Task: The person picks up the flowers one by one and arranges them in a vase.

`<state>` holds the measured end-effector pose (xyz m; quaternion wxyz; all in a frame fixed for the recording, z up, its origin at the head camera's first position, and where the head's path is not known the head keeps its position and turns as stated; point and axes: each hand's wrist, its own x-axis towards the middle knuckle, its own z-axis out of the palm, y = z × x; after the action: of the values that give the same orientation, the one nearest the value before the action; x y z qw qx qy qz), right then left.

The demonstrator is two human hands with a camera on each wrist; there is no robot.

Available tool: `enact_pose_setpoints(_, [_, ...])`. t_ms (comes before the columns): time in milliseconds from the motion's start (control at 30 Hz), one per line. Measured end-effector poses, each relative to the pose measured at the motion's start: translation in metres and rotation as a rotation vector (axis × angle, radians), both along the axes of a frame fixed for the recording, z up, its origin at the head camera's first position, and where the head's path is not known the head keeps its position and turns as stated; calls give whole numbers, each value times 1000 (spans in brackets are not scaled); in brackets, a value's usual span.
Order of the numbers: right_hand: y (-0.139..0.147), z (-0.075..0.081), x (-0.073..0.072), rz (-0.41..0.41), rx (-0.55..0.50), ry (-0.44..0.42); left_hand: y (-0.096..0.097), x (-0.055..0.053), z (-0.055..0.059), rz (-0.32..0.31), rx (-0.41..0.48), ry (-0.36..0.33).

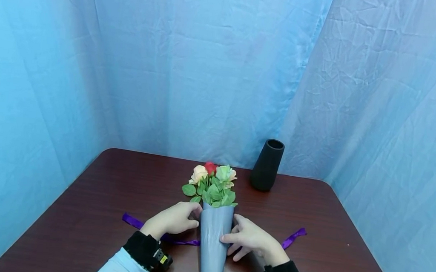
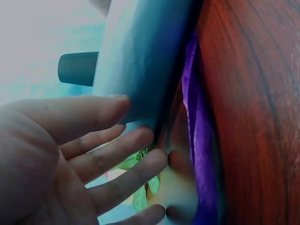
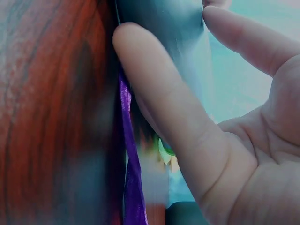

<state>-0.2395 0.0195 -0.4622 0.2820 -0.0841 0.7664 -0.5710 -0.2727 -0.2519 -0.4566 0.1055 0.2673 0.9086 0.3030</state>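
Observation:
A bouquet wrapped in grey-blue paper (image 1: pixel 215 234) lies on the table, its flowers (image 1: pixel 216 183) in cream, red and pale green pointing away from me. Under the wrap runs a purple ribbon (image 1: pixel 133 220), its ends out to both sides. At the bouquet's left edge is my left hand (image 1: pixel 173 220), fingers extended; in the left wrist view its thumb lies against or just before the paper (image 2: pixel 140 56). My right hand (image 1: pixel 252 237) is on the other side, fingers spread, thumb at the paper. In the right wrist view, the ribbon (image 3: pixel 132 173) passes close behind a finger.
A black vase (image 1: pixel 267 165) stands at the back of the dark brown table (image 1: pixel 129 184), right of the flowers. Light blue curtains (image 1: pixel 208 67) hang behind and at both sides. Black bands with small devices are worn on both wrists.

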Motion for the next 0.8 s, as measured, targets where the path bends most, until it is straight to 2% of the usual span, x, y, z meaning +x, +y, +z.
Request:
enact_pose_setpoints(200, [-1, 0, -1, 1, -26, 16, 1, -2, -2, 22, 32, 73])
enact_pose_setpoints(367, [0, 1, -2, -7, -27, 21, 2, -1, 1, 21, 76, 109])
enact_pose_setpoints(800, [4, 2, -4, -17, -24, 8, 1, 6, 14, 35, 176, 104])
